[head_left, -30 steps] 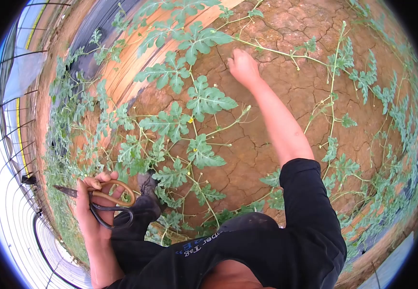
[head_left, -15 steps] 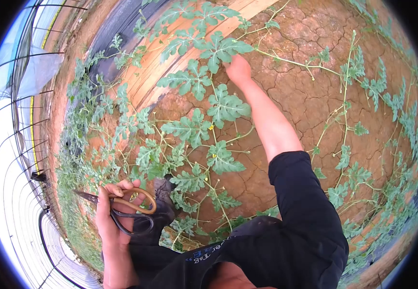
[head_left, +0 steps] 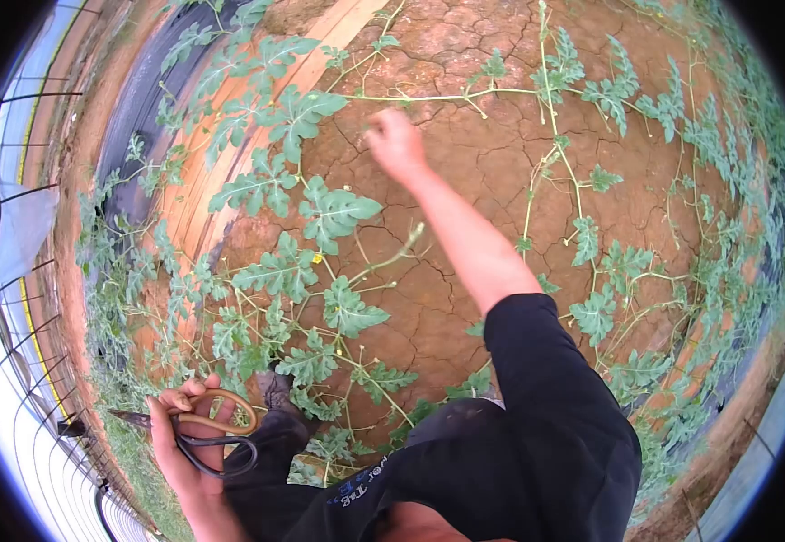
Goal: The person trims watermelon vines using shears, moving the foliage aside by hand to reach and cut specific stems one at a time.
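My left hand is closed around a pair of scissors low on the left. The scissors have one tan and one black loop handle, and their dark blades point left. My right hand is stretched forward over the cracked soil, its fingers curled in and slightly blurred. Whatever may be between those fingers is hidden. Just left of it are the lobed leaves of a watermelon vine, apart from the hand. A shoot tip of the vine sticks up below my right wrist and looks blurred.
Cracked brown soil lies under the vines. Wooden boards and black plastic sheeting run along the upper left. More watermelon vines spread on the right. My shoe stands among leaves. Hoops of a plastic tunnel curve along the left.
My right hand has come away from the leaf by the boards and now hangs over bare soil, its fingers curled. The view has shifted right. The scissors stay in my left hand.
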`<state>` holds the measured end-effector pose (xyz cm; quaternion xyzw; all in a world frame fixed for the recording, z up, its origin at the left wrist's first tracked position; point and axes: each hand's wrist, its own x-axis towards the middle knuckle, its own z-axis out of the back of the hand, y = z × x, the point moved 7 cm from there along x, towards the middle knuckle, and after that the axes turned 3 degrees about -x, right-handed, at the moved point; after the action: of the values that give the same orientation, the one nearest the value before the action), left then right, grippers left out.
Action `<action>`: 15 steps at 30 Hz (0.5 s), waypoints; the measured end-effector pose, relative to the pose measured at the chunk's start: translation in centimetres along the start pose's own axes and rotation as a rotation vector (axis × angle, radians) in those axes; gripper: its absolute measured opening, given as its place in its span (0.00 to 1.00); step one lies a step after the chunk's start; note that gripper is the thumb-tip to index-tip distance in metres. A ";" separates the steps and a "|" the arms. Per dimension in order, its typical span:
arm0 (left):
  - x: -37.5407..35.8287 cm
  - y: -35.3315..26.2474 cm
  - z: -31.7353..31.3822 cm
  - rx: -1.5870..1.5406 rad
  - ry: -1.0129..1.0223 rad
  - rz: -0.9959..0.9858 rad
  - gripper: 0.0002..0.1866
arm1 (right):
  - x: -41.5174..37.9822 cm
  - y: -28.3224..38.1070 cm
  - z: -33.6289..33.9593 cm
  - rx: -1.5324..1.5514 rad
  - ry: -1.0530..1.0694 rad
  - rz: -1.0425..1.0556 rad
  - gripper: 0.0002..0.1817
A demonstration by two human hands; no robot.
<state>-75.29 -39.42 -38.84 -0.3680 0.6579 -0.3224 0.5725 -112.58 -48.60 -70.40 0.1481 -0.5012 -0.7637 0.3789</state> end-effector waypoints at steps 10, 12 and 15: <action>0.3 0.7 -0.5 0.044 0.035 0.021 0.19 | 2.4 -11.0 23.1 -0.455 -0.670 -0.221 0.13; 0.3 0.7 -0.9 0.046 0.051 0.017 0.19 | 4.4 -12.3 22.6 -0.691 -0.358 -0.310 0.13; 0.3 0.9 -1.1 0.038 0.043 0.023 0.19 | 5.4 -13.4 22.1 -0.869 -0.302 -0.289 0.11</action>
<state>-76.53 -39.20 -39.63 -0.3426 0.6681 -0.3361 0.5686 -135.39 -35.28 -71.30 -0.0684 -0.1592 -0.9603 0.2189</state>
